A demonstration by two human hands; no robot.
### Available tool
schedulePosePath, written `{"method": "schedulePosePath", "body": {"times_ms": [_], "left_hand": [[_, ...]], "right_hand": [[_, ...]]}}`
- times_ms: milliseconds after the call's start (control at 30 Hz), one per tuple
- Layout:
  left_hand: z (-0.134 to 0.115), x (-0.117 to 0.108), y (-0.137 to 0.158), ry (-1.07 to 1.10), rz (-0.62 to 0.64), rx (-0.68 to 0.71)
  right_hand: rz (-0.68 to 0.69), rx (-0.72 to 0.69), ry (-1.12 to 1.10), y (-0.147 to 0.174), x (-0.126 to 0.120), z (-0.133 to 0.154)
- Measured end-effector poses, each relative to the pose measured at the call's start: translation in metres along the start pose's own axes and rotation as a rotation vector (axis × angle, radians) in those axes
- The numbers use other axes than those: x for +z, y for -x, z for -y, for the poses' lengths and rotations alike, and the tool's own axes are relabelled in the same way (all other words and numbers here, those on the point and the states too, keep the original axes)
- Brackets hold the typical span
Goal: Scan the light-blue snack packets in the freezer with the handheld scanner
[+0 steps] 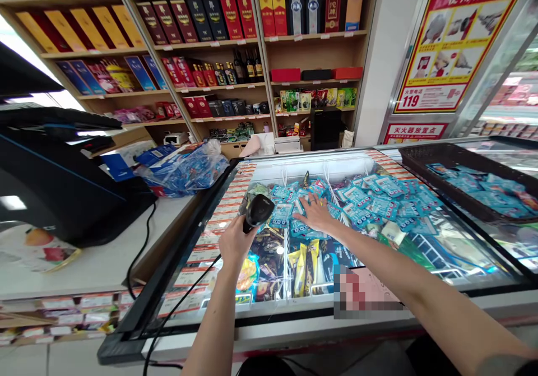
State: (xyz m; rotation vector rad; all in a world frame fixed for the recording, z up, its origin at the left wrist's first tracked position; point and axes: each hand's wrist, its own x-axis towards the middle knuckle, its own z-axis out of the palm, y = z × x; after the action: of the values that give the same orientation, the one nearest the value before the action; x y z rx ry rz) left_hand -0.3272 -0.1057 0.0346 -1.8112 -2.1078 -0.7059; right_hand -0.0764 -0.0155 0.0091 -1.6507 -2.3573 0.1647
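Note:
My left hand (235, 244) is wrapped round the handle of a black barcode scanner (259, 210), its head tilted up over the chest freezer (210, 236). A black cord trails from the scanner down to the left. To its right, my right hand (315, 212) lies with fingers spread over several small blue packets (281, 213), touching them. More blue packets (380, 202) are spread in a loose heap further right on the glass top. Through the glass show yellow wrapped ice creams (311, 267) and other frozen packs in wire baskets.
A brown tray (445, 154) holding more blue packets stands at the right. On the left counter (168, 224) are a black checkout terminal (63, 174) and a plastic-wrapped blue bundle (185, 168). Shelves with boxes and bottles (247, 65) line the back. A pixelated patch covers something pink near the freezer's front edge.

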Motion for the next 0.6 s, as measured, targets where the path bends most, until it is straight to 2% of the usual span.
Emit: {"method": "schedulePosePath", "body": {"times_ms": [133,267,467,533,600], "left_hand": [[0.002,0.000,-0.002,0.010,-0.024,-0.011],[0.007,-0.002,-0.006,0.009,-0.023,-0.044],[0.009,-0.001,-0.008,0.017,0.000,-0.057],[0.008,0.000,-0.008,0.007,0.017,-0.059],[0.007,0.002,-0.007,0.000,0.027,-0.057]], "right_hand": [[-0.076,-0.012,-0.005,-0.018,0.006,0.011],[-0.114,-0.109,-0.033,-0.046,0.004,0.026],[0.095,-0.131,-0.090,-0.094,0.009,0.058],[0.145,-0.124,-0.092,-0.099,0.012,0.061],[0.139,-0.109,-0.105,-0.097,0.012,0.057]]}}
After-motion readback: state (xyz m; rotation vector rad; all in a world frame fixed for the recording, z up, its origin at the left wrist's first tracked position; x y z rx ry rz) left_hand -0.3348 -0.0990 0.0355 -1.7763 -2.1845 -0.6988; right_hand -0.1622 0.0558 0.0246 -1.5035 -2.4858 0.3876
